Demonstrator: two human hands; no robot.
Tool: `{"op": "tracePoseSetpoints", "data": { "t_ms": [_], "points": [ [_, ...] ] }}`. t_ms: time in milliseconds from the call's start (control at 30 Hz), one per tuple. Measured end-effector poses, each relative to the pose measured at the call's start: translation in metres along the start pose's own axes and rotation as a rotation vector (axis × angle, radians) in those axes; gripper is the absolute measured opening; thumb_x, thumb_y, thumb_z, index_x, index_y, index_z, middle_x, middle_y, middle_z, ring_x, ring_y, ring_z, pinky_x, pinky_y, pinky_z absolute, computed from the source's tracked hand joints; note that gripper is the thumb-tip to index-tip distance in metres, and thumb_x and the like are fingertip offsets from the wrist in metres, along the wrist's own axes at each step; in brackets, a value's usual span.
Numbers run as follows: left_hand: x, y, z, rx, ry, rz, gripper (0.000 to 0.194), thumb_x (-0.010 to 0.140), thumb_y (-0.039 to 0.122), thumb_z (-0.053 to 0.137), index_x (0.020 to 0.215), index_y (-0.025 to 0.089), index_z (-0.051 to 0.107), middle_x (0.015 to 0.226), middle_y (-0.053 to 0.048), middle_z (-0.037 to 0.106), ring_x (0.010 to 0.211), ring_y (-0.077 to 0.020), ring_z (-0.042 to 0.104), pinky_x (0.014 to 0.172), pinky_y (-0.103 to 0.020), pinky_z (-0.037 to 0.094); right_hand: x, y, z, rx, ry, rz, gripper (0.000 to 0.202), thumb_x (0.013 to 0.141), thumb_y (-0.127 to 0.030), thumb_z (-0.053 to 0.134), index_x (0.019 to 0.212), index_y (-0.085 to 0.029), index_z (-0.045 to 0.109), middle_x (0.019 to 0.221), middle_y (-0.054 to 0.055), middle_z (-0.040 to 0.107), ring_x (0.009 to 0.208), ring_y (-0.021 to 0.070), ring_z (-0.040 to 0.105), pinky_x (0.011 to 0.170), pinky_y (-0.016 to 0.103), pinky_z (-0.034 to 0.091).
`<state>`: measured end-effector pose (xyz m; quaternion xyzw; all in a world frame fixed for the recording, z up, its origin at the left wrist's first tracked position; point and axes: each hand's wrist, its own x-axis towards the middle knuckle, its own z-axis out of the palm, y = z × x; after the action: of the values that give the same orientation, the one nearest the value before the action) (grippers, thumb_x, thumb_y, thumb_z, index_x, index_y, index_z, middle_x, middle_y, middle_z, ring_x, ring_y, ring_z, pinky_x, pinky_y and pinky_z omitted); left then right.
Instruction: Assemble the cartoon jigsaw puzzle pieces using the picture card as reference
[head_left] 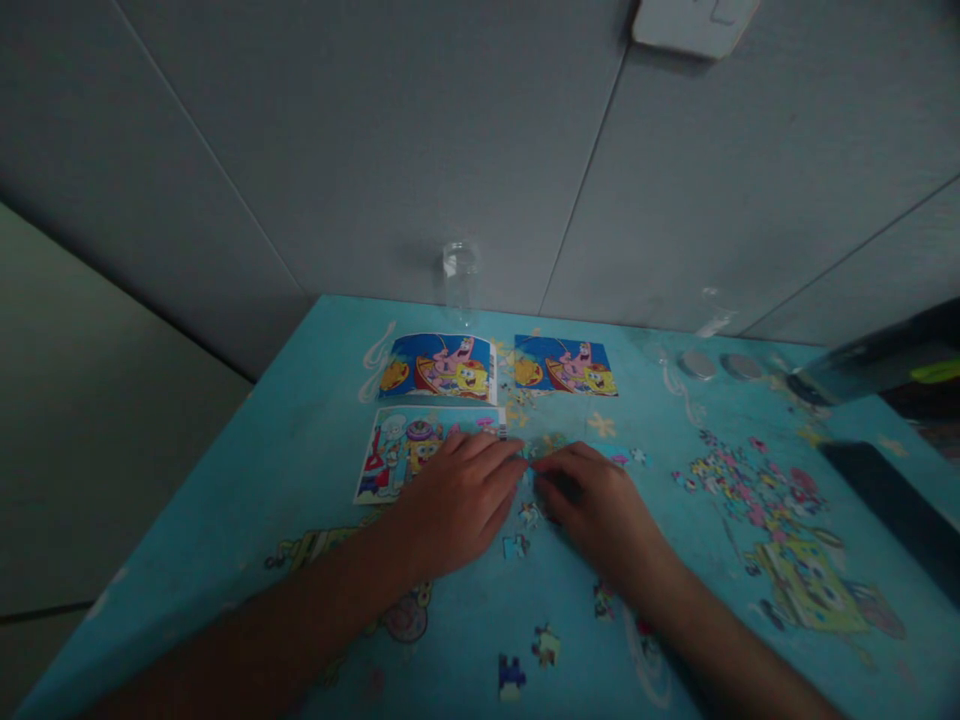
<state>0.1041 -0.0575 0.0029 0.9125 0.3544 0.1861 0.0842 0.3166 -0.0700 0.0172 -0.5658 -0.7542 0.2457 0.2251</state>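
I had my left hand (pixel 469 490) half-curled, my right hand (pixel 600 490) bent into a near-pinch; couldn't tell if either gripped anything. Jigsaw pieces (pixel 516 547) lay on the table (pixel 465 630) between them. Light touch, colours checked against the SpongeBob picture card (pixel 403 455), suited this best.

My left hand (pixel 466 490) hides lower right of picture card (pixel 390 452), seven o'clock. What fingertips of my right hand (pixel 600 492) touch, too small to tell. White wall fixture (pixel 694 22), one o'clock, cut by top edge. Bottle-like thing (pixel 862 364), three o'clock, cut by right edge.
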Motion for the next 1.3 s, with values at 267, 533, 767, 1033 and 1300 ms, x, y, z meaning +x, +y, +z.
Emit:
{"op": "tracePoseSetpoints", "data": {
  "t_ms": [267, 533, 767, 1033, 1300],
  "points": [
    [-0.002, 0.0, -0.002, 0.013, -0.016, 0.001, 0.031, 0.099, 0.016, 0.047, 0.124, 0.02, 0.064, 0.136, -0.009, 0.061, 0.118, -0.0285, 0.054, 0.103, -0.053, 0.04, -0.002, 0.007, -0.007, -0.019, 0.057, 0.056, 0.024, 0.092, -0.017, 0.058, 0.108, -0.023, 0.074, 0.098, 0.004, 0.076, 0.085, 0.02, 0.071, 0.08, 0.033, 0.053],
    [-0.003, -0.001, -0.001, 0.027, 0.001, 0.038, 0.032, 0.099, 0.015, 0.046, 0.126, 0.02, 0.063, 0.134, -0.009, 0.063, 0.118, -0.0284, 0.055, 0.102, -0.052, 0.04, -0.01, -0.002, -0.01, -0.076, 0.079, -0.017, 0.021, 0.095, -0.016, 0.056, 0.107, -0.022, 0.072, 0.099, 0.004, 0.075, 0.092, 0.0208, 0.068, 0.089, 0.037, 0.051],
    [-0.002, -0.004, 0.004, 0.036, 0.014, 0.024, 0.04, 0.097, 0.011, 0.046, 0.134, 0.02, 0.058, 0.14, -0.007, 0.061, 0.121, -0.0277, 0.055, 0.104, -0.051, 0.038, -0.013, 0.005, -0.026, -0.172, 0.097, -0.045, 0.023, 0.097, -0.017, 0.054, 0.11, -0.021, 0.073, 0.102, 0.006, 0.074, 0.095, 0.0214, 0.067, 0.091, 0.038, 0.051],
    [0.0, -0.003, 0.003, 0.043, -0.024, -0.009, 0.042, 0.097, 0.013, 0.047, 0.138, 0.02, 0.055, 0.147, -0.006, 0.056, 0.127, -0.0286, 0.051, 0.104, -0.051, 0.039, -0.017, 0.073, -0.074, -0.436, 0.126, 0.27, 0.026, 0.092, -0.032, 0.061, 0.108, -0.021, 0.078, 0.102, 0.011, 0.074, 0.085, 0.0268, 0.07, 0.078, 0.042, 0.052],
    [0.001, -0.003, 0.003, 0.041, -0.032, -0.012, 0.046, 0.097, 0.015, 0.048, 0.143, 0.02, 0.051, 0.149, -0.006, 0.055, 0.125, -0.028, 0.052, 0.104, -0.051, 0.04, -0.016, 0.076, -0.081, -0.343, 0.085, 0.355, 0.015, 0.085, -0.032, 0.066, 0.089, -0.024, 0.077, 0.08, 0.005, 0.075, 0.068, 0.0227, 0.069, 0.065, 0.035, 0.047]
  ]
}}
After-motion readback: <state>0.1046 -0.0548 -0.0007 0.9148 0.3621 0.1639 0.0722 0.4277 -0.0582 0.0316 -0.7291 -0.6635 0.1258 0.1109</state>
